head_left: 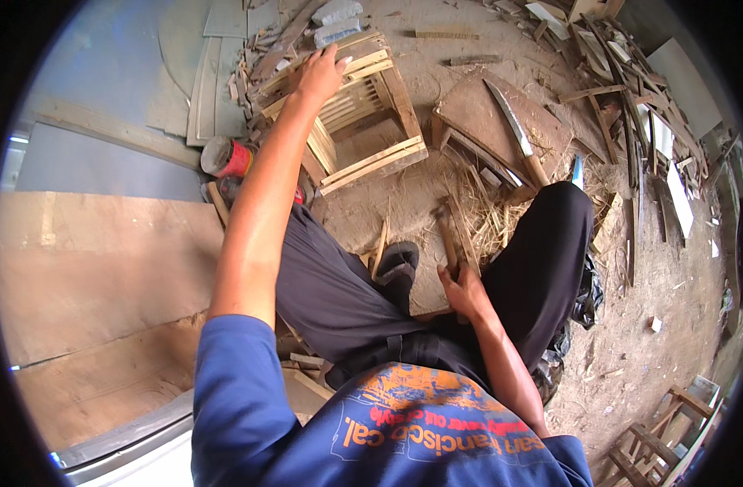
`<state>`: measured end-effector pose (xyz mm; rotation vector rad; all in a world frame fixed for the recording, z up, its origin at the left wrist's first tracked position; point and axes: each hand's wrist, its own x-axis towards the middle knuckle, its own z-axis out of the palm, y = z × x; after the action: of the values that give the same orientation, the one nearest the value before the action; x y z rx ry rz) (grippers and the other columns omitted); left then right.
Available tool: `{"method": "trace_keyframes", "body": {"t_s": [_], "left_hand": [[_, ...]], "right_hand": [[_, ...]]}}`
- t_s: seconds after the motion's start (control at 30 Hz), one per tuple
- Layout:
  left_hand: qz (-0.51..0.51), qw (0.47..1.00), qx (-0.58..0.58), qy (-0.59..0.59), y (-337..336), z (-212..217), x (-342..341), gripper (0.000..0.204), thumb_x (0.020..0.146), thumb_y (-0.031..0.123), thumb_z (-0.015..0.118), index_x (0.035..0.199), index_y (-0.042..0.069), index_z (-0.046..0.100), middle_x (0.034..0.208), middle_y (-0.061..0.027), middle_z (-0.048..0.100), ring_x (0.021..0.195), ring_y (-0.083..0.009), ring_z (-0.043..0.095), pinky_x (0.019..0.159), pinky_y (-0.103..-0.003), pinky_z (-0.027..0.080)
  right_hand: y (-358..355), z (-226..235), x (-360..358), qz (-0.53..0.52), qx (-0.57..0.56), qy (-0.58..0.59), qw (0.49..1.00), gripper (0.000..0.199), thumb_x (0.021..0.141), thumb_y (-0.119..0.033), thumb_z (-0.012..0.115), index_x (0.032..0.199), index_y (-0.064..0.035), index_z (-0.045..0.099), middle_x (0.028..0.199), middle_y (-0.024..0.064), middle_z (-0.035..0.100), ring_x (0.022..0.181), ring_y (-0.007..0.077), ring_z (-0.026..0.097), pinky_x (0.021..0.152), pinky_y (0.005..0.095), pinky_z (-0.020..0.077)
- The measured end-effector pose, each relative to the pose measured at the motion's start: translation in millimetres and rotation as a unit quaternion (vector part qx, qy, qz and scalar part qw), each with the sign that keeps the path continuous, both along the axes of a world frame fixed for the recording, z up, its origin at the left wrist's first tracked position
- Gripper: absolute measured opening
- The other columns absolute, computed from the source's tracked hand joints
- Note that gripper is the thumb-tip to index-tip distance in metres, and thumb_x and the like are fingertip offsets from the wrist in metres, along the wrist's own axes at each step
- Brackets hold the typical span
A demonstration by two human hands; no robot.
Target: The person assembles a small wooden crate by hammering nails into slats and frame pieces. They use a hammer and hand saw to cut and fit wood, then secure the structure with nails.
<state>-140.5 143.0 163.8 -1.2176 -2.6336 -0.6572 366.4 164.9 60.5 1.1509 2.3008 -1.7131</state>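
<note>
A slatted wooden crate (404,105) with an open middle stands tilted on the ground ahead of me. My left hand (319,77) is stretched out to its far side, fingers closed over the top rails. Low between my knees, my right hand (465,290) is wrapped round the wooden handle of what looks like a hammer (448,235). The hammer's dark head points away from me, and a thin wood strip (464,234) lies close beside it. Right of the crate, a hand saw (509,122) rests on a low wooden stool (469,101), its handle toward my right knee.
A red tin can (227,157) stands left of the crate. Wood shavings (497,215) lie around the stool. Scrap boards and sticks (631,105) pile up at the far right. Large wooden panels (103,268) fill the left side. A wooden frame (660,442) sits at the lower right.
</note>
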Motion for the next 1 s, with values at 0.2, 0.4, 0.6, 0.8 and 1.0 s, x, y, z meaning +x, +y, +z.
{"method": "trace_keyframes", "body": {"t_s": [0.2, 0.4, 0.6, 0.8, 1.0], "left_hand": [[0.09, 0.973, -0.214, 0.009, 19, 58, 58, 0.105, 0.078, 0.052, 0.079, 0.158, 0.023, 0.018, 0.162, -0.014, 0.026, 0.148, -0.0353, 0.026, 0.116, -0.065, 0.02], [0.115, 0.959, -0.252, 0.062, 18, 55, 54, 0.092, 0.08, 0.009, 0.075, 0.155, 0.022, 0.024, 0.158, -0.0127, 0.032, 0.142, -0.0289, 0.038, 0.115, -0.061, 0.03], [0.1, 0.958, -0.265, 0.047, 18, 57, 30, 0.098, 0.077, 0.009, 0.077, 0.156, 0.025, 0.021, 0.158, -0.0134, 0.031, 0.144, -0.0324, 0.035, 0.116, -0.06, 0.029], [0.062, 0.964, -0.255, 0.028, 14, 60, 15, 0.117, 0.063, 0.038, 0.092, 0.154, 0.024, 0.021, 0.156, -0.0154, 0.033, 0.142, -0.0363, 0.036, 0.112, -0.065, 0.031], [0.111, 0.953, -0.268, 0.087, 20, 53, 30, 0.09, 0.077, 0.025, 0.078, 0.15, 0.024, 0.026, 0.152, -0.0162, 0.035, 0.138, -0.0373, 0.04, 0.109, -0.065, 0.032]], "right_hand": [[-7, 2, -8, 0.096, -0.013, -0.09, 0.991, 0.044, 0.092, -0.036, 0.065, 0.098, 0.0079, 0.062, 0.078, 0.0265, 0.066, 0.078, 0.0353, 0.069, 0.07, 0.0459, 0.0507], [-11, -3, -8, 0.122, 0.06, -0.089, 0.987, 0.038, 0.091, -0.03, 0.066, 0.094, 0.0074, 0.059, 0.08, 0.0306, 0.066, 0.079, 0.0449, 0.068, 0.068, 0.0507, 0.0515], [-12, -32, 6, 0.142, 0.169, -0.048, 0.974, 0.025, 0.083, -0.014, 0.069, 0.095, 0.0066, 0.06, 0.081, 0.031, 0.065, 0.076, 0.0482, 0.065, 0.068, 0.053, 0.0508], [-14, -72, -4, 0.274, 0.242, -0.174, 0.914, 0.043, 0.077, -0.003, 0.064, 0.119, 0.0023, 0.064, 0.104, 0.0248, 0.068, 0.088, 0.0404, 0.068, 0.072, 0.0484, 0.0548], [-15, -72, 0, 0.38, 0.279, -0.196, 0.86, 0.016, 0.076, -0.011, 0.068, 0.087, -0.0029, 0.076, 0.097, 0.0204, 0.072, 0.088, 0.0345, 0.072, 0.071, 0.0431, 0.058]]}}
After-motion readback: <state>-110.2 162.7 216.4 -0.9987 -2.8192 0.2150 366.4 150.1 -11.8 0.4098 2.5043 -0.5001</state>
